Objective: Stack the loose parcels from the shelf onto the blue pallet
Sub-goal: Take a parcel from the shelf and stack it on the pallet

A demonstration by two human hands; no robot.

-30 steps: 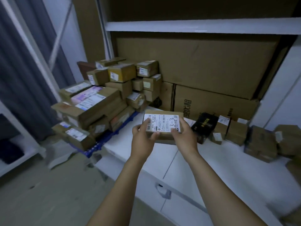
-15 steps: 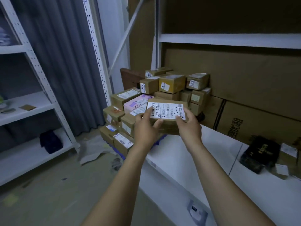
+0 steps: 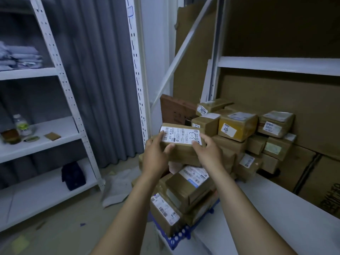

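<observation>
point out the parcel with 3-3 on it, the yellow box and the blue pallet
parcel marked 3-3 (image 3: 181, 137), head view, on its white label
yellow box (image 3: 243, 128), head view, on its front face
blue pallet (image 3: 178, 239), head view, on its near edge

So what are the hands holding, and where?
Both hands hold a brown cardboard parcel with a white label, left hand at its left end, right hand at its right end.

Brown parcel (image 3: 181, 145) w/ label above stack (image 3: 187, 188) on blue pallet (image 3: 181, 236).

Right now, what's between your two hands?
A brown labelled parcel, gripped at its ends by the left hand and right hand, in the head view.
</observation>
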